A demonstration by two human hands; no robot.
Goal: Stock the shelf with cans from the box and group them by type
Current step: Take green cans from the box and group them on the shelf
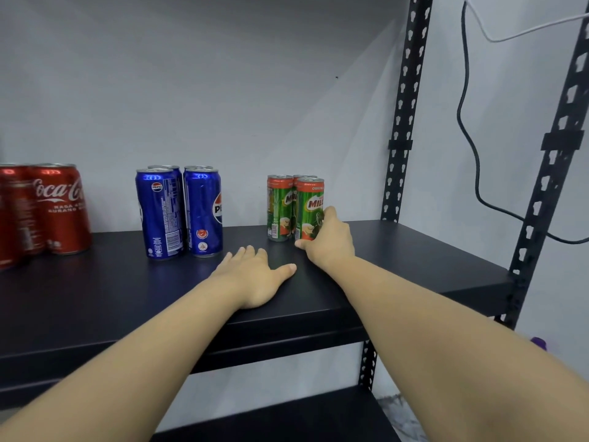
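Just the one head-worn wide-angle view here, looking forward and slightly down along both forearms from close in at the dark shelf (398, 250), facing the pale back wall (223, 90), with the black uprights (402, 122) bowing at right.

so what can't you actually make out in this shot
Head view only:
- Red cola cans: the left edge cuts the group off, so no count.
- Rear blue cans: only tops show behind the front pair.
- Rear green can: hidden by the front two.
- Right hand: its fingertips are hidden behind the green can it holds.
- The box: out of frame.
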